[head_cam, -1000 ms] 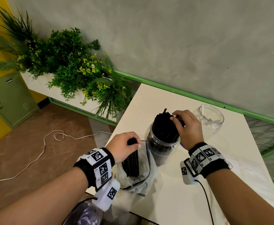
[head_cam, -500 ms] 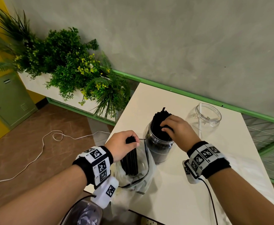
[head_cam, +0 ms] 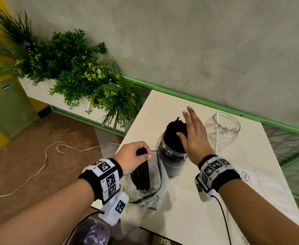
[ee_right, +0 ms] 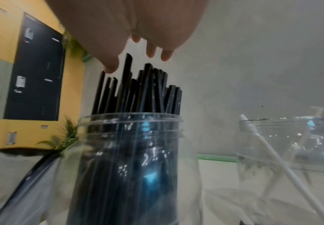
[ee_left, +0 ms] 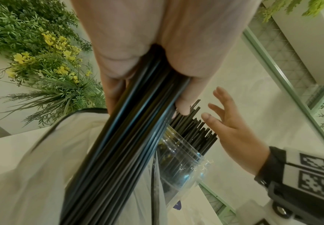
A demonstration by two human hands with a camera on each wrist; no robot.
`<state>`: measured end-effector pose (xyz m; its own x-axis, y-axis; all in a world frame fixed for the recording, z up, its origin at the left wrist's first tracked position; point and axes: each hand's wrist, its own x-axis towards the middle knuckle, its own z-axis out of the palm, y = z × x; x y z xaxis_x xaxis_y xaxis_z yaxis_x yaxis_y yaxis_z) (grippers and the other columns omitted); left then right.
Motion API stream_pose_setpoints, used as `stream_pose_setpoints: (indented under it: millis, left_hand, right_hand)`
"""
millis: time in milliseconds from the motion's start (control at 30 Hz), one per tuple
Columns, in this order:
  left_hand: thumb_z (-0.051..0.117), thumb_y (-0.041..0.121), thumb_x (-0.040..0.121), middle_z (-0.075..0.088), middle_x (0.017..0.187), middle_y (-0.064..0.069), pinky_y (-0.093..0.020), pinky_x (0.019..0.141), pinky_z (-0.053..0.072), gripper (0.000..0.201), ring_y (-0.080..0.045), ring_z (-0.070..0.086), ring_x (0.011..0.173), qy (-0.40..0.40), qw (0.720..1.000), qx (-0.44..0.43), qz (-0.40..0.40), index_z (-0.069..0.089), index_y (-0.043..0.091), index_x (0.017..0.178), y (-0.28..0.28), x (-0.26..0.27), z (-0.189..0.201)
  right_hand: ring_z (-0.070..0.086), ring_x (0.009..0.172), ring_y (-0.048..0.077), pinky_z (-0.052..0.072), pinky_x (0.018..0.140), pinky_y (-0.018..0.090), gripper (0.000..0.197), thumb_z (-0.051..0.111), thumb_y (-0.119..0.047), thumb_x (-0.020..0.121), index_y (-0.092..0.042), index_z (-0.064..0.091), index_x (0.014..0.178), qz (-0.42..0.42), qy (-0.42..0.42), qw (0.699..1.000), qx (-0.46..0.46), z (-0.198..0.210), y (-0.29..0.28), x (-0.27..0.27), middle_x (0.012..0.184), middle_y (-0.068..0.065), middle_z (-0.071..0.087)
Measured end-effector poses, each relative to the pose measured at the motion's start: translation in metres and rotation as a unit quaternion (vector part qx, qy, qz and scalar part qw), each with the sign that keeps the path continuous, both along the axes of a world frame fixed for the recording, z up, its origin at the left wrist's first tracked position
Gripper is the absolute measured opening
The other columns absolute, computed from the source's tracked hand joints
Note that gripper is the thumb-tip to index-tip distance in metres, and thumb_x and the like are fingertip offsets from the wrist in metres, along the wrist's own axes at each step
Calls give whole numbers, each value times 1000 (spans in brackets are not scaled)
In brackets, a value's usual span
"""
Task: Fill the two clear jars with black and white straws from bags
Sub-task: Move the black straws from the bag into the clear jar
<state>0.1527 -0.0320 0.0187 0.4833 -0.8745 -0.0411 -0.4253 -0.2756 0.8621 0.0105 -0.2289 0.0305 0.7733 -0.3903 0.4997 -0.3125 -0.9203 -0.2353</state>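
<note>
Clenched around a fresh bundle of black straws, our left hand holds them upright, their lower ends still inside the crinkled clear bag below the fist. Just to the right of that grip stands the nearer jar, a clear ribbed plastic cylinder already packed with stiff, glossy black straws rising past its rim. Our right hand hovers flat over those tips with fingers spread, gripping nothing. We judge the coming move a short lift and shift rightward, the bundle's long axis kept vertical to drop into what little room remains. Beyond the right hand, farther from the grip, the second jar holds a single white straw leaning against its wall.
</note>
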Motion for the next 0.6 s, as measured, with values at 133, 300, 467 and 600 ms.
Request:
stream_pose_setpoints:
  millis: [133,300,467,600]
  left_hand:
    - [64,20,87,61,80,13,-17,65,37,5,-4,55,76,-6,1000,2,-4,64,24,84,-1,-1,0]
    - [65,21,86,61,79,13,-21,67,38,5,-7,55,77,-5,1000,3,0,64,25,83,-1,0,-1]
    - [64,19,86,61,79,13,-20,67,39,3,-7,55,77,-11,1000,-1,-4,64,22,85,-1,-1,1]
    - [65,18,86,62,80,11,-20,68,39,3,-9,56,78,-14,1000,-4,-8,64,21,85,-2,0,2]
  right_hand:
    - [27,143,24,21,118,40,53,48,-27,99,-12,32,147,44,109,991,57,6,-7,14,152,10,35]
    - [46,130,27,36,110,44,50,34,-35,95,-7,56,131,52,74,996,24,-3,-7,18,141,8,51]
    - [20,145,17,13,119,35,61,22,-47,95,-20,24,151,48,136,990,-5,-9,-7,17,157,-3,25]
    - [18,146,24,15,119,43,58,42,-44,98,-21,28,150,51,230,967,-96,-10,-9,23,158,-2,24]
